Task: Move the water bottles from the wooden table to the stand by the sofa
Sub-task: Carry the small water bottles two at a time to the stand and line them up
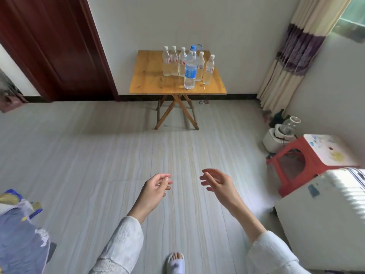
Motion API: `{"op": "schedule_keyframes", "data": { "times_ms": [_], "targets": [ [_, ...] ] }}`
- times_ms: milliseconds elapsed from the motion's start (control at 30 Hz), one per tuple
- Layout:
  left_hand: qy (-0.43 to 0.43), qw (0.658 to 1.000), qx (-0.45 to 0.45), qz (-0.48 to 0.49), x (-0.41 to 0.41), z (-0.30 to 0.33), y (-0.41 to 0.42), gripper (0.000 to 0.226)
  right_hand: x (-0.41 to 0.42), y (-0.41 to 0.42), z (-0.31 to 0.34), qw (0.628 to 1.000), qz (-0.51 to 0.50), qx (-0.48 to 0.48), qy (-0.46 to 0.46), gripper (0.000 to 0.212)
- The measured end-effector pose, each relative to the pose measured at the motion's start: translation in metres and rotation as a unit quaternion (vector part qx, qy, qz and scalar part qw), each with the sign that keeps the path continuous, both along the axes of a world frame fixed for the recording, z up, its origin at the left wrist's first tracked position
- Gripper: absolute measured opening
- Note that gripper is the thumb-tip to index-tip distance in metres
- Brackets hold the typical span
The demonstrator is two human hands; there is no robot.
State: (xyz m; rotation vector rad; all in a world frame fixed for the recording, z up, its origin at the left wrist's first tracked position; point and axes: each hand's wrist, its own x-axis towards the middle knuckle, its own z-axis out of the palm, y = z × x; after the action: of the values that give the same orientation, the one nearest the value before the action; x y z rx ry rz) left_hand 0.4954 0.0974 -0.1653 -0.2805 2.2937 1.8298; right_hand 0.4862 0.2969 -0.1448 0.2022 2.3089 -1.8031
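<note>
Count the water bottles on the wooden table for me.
7, clustered at the back of the wooden table: one large blue-label bottle in front, six small bottles behind and beside it. More may be hidden.

Two bare hands raised over the tiled floor (98, 155), left hand (156, 184) loosely curled, right hand (217, 181) spread, both holding nothing. Well beyond the fingertips, a wooden table (154, 80) bearing water bottles (190, 70) clustered upright. Right of the fingers, a red stool (292, 165).
</note>
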Motion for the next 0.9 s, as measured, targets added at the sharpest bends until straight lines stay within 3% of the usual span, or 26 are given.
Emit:
{"op": "schedule_keyframes", "data": {
  "times_ms": [467,733,900],
  "targets": [
    [-0.029,1.000,-0.009,0.008,-0.250,-0.007,-0.016,0.017,-0.268,-0.010,-0.011,1.000,0.026,0.013,-0.010,0.021],
    [0.017,0.999,-0.033,0.018,-0.438,0.032,-0.009,0.023,-0.456,-0.007,0.004,0.999,0.046,0.001,0.025,0.019],
    [0.005,0.999,-0.038,0.018,-0.511,0.034,-0.002,0.026,-0.540,-0.010,0.007,0.998,0.060,0.010,0.020,0.021]
  ]
}}
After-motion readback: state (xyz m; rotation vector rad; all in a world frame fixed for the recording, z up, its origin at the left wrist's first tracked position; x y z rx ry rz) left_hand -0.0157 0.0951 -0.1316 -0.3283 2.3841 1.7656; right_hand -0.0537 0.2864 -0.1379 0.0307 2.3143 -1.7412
